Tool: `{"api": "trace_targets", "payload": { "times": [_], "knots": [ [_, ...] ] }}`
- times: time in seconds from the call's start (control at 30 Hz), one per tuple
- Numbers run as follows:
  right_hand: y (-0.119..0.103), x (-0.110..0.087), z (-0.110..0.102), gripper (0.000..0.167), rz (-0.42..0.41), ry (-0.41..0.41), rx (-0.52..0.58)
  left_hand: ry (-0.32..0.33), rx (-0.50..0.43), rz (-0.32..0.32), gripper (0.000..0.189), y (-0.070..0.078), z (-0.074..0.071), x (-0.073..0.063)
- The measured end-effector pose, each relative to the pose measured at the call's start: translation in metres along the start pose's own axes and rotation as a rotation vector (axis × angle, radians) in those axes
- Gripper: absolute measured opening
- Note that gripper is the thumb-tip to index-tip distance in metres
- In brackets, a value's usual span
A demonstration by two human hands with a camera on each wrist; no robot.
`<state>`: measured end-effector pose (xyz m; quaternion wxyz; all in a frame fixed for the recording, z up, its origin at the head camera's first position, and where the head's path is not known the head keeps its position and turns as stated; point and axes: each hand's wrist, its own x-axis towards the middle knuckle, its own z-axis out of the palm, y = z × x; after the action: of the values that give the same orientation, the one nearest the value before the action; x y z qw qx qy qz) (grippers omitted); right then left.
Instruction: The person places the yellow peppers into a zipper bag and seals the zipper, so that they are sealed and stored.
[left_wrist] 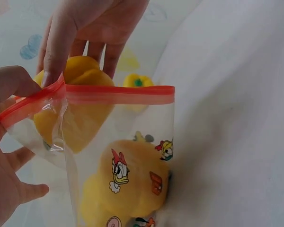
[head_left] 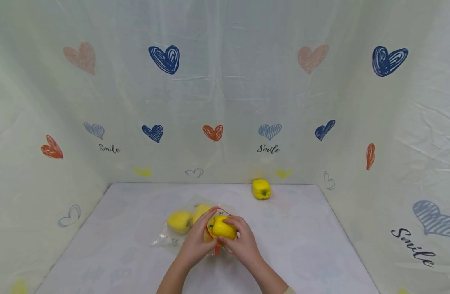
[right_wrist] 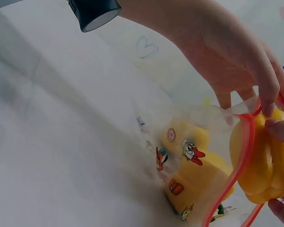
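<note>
My right hand (head_left: 245,240) grips a yellow bell pepper (head_left: 225,229) at the mouth of a clear zip bag. The pepper's lower part sits inside the red-edged opening in the left wrist view. My left hand (head_left: 199,239) holds the clear bag (right_wrist: 151,137) by its red zip rim (left_wrist: 118,94), thumb and fingers on either side of the mouth. Inside the bag, printed with cartoon figures, lie yellow bell peppers (head_left: 179,221), partly covered by the left hand in the head view.
Another yellow bell pepper (head_left: 261,189) stands near the back edge of the white table (head_left: 294,245). A pale curtain (head_left: 225,94) with printed hearts surrounds the table at the back and both sides. A dark wrist device (right_wrist: 94,14) shows on the left arm.
</note>
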<state>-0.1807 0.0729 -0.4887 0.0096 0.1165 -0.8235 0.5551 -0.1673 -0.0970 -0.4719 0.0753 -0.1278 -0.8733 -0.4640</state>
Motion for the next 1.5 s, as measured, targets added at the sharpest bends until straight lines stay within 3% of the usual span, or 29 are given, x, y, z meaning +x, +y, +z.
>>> {"api": "trace_targets", "payload": {
  "times": [0.27, 0.53, 0.83, 1.3, 1.5],
  "knots": [
    [0.004, 0.005, 0.003, 0.042, -0.059, -0.047, -0.036, -0.022, -0.03, 0.049, 0.076, -0.003, -0.002, -0.001],
    [0.007, 0.011, 0.01, 0.042, -0.086, -0.061, -0.048, -0.021, -0.121, 0.004, 0.068, -0.002, -0.006, -0.002],
    [0.001, 0.014, 0.019, 0.041, -0.088, -0.072, -0.044, 0.019, -0.099, 0.032, 0.068, -0.004, -0.007, -0.002],
    [0.003, 0.025, 0.03, 0.044, -0.06, -0.116, 0.037, 0.036, -0.114, 0.082, 0.073, -0.001, -0.011, 0.0],
    [0.011, 0.026, 0.032, 0.046, 0.033, -0.125, 0.082, 0.049, -0.098, 0.073, 0.072, -0.001, -0.013, -0.002]
  ]
}}
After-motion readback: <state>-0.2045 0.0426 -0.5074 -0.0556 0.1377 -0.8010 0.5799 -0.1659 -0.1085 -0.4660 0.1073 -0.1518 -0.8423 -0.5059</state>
